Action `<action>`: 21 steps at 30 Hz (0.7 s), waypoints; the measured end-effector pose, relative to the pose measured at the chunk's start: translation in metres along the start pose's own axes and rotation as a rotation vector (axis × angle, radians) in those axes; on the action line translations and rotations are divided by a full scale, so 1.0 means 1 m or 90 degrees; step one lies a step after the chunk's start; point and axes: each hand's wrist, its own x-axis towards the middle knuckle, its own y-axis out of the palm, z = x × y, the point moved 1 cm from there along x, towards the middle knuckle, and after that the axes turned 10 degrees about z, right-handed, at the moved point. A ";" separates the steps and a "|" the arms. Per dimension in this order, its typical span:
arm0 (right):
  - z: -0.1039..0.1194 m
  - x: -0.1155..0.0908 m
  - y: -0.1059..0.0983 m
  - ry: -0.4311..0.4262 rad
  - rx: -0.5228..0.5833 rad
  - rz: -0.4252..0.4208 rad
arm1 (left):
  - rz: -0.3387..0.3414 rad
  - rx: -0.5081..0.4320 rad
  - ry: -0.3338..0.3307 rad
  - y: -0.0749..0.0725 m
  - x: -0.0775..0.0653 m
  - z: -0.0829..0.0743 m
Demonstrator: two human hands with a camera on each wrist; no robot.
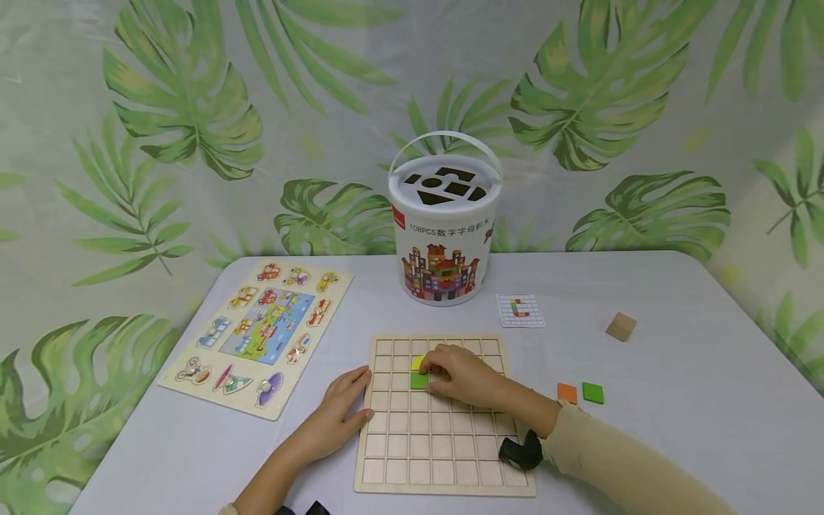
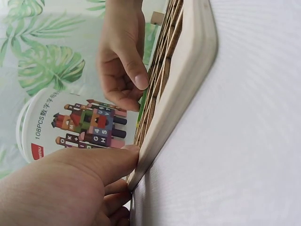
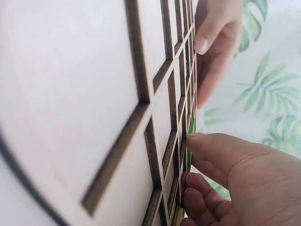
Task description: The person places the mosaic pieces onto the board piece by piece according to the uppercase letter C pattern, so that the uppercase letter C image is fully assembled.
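A square wooden grid board [image 1: 393,465] lies on the table. My left hand [image 1: 339,408] rests against its left edge, thumb and fingertips spread along the side; in the left wrist view its thumb [image 2: 108,162] touches the edge. A green tile [image 1: 419,380] and a yellow tile [image 1: 417,363] lie one behind the other among the board's upper cells. My right hand [image 1: 466,375] reaches over the board from the right, thumb and index finger at the green tile [image 3: 191,150]. Its other fingers curl near the yellow tile and partly hide it.
An orange tile [image 1: 567,393] and another green tile [image 1: 593,393] lie right of the board. Behind are a small pattern card [image 1: 520,311], a wooden block [image 1: 621,326] and a white lidded bucket [image 1: 444,236]. A vehicle peg puzzle [image 1: 257,336] lies left.
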 end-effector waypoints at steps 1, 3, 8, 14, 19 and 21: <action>0.000 0.000 0.000 0.002 0.006 0.003 | 0.000 -0.001 0.000 0.000 0.000 0.000; -0.002 -0.002 0.000 0.003 0.020 0.011 | 0.002 -0.003 0.000 0.000 0.000 0.000; -0.003 -0.010 -0.003 0.005 0.092 0.017 | 0.002 -0.007 0.000 0.001 0.000 0.001; 0.002 -0.030 -0.017 -0.008 0.123 -0.048 | 0.000 0.001 0.012 0.002 0.001 0.004; 0.003 -0.052 -0.032 -0.011 0.105 -0.127 | -0.004 0.006 0.019 0.002 0.001 0.004; 0.000 -0.063 -0.037 -0.021 0.078 -0.162 | -0.006 0.009 0.019 0.002 0.001 0.004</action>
